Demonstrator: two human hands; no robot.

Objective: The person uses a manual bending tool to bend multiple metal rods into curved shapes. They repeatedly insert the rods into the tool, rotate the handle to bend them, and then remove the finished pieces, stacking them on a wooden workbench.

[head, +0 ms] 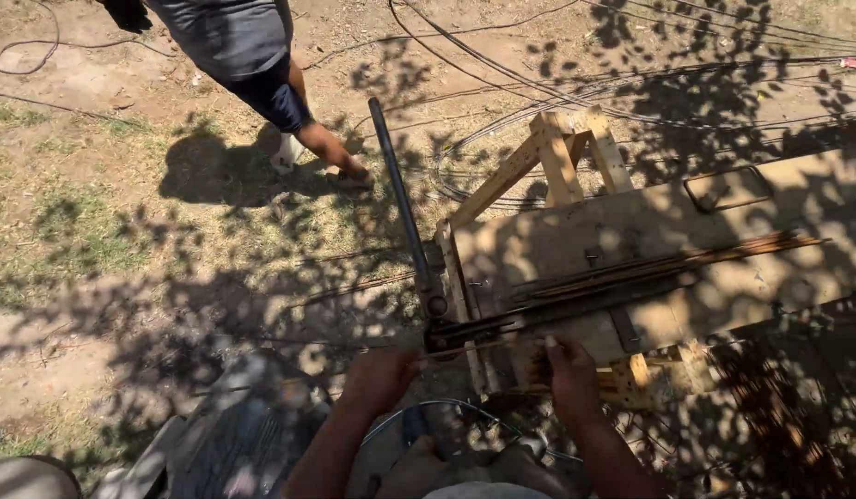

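Hands at tabletop [650, 222] edge: left hand [382, 377] and right hand [565, 370] gripping thin rod [474, 347]; best kept level, tight against bending lever [405, 217].

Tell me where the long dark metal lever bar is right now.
In the head view, the long dark metal lever bar stands left of the wooden bench, slanting up from above the left hand.

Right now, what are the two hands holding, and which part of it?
Both hands grip thin steel rods at the near end of the wooden bench: the left hand holds a rod's end, and the right hand holds the rod bundle from below. Shadows blur the exact finger hold.
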